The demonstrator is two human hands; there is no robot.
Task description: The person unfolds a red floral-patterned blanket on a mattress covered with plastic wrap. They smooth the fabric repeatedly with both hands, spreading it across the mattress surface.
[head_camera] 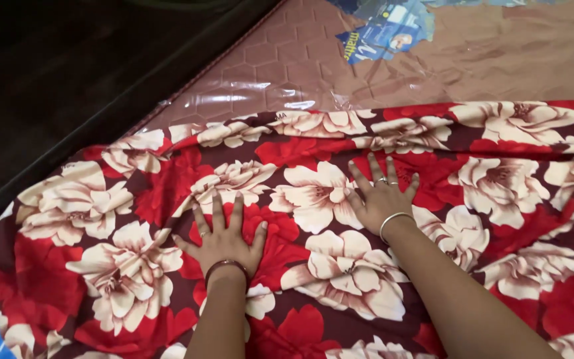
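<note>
Currently both hands are flat, palms down, fingers spread, pressing on the red and maroon bedsheet with large cream flowers (313,199); neither pinches any cloth. Left hand (224,239) sits lower and closer to the person. Right hand (381,198) sits further up, nearer the sheet's far edge. That far edge runs roughly left to right across the brown quilted mattress in clear plastic wrap (280,73), dropping toward the left. Bare mattress lies beyond the fingertips, so the uncovered part is straight ahead of both hands. Sheet is wrinkled between and around the hands. Dark floor (54,73) at upper left.
</note>
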